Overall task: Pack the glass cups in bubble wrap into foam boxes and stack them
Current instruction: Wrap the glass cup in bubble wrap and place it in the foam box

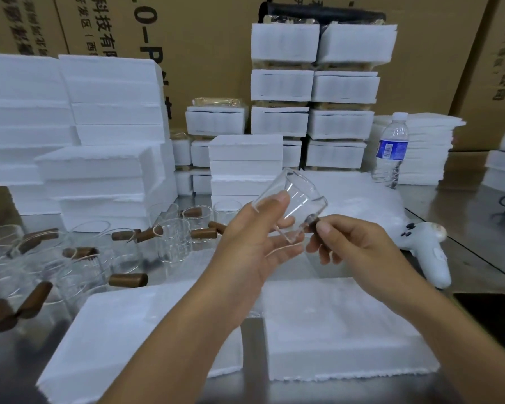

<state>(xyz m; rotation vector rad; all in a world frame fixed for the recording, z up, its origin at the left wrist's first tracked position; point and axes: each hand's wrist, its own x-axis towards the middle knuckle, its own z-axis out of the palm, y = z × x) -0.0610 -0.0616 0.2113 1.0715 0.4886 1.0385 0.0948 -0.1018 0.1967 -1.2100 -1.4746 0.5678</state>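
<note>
Head view: both hands were on one cup [289,205]. The left hand [254,228] gripped the glass body, thumb on the side. The right hand [353,243] pinched the brown handle [312,224]. The cup hung tilted in the air, bare, with no wrap on it that I could see, just above two slabs [333,325] of foam lying side by side on the table [464,205].

Progress looked partial. At the back stood packed boxes [283,86]: eight in two tall columns, four each, with at least one more beside them and smaller ones lower down that were hard to count. Plenty was left, too. Loose cups [172,240] crowded the left of the table; about ten brown handles showed, but the glass was too clear for an exact count. Blank foam [108,112] was piled high at the left. There was one bottle [391,150] and one controller [426,246].
</note>
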